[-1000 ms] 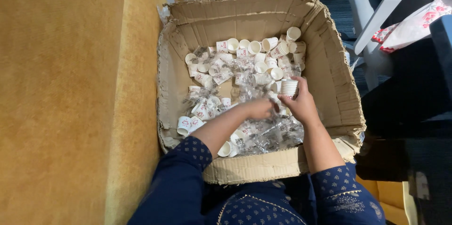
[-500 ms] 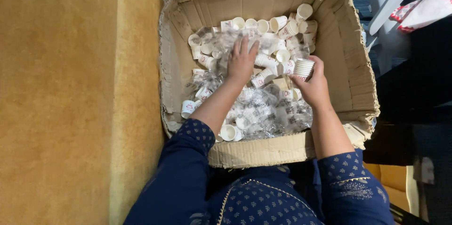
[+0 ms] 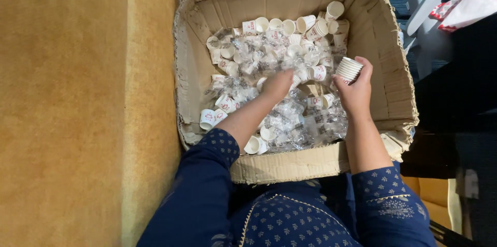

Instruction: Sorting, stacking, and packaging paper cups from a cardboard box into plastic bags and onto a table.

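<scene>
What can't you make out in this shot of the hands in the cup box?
Head view only:
- Left hand: its fingers are buried among the small paper cups and clear wrappers, so any hold is hidden.
- Stack of cups in the right hand: the count is too small to tell.
- Cardboard box: its floor is covered by cups.
- Red-and-white item: cut off by the right edge.

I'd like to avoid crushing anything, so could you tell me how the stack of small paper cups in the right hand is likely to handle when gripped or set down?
The stack of cups looks thin-walled and probably very light, so a hard squeeze from the right hand could dent it. Nested, it likely holds together. Laid sideways like the loose cups in the cardboard box, it may roll.
</scene>
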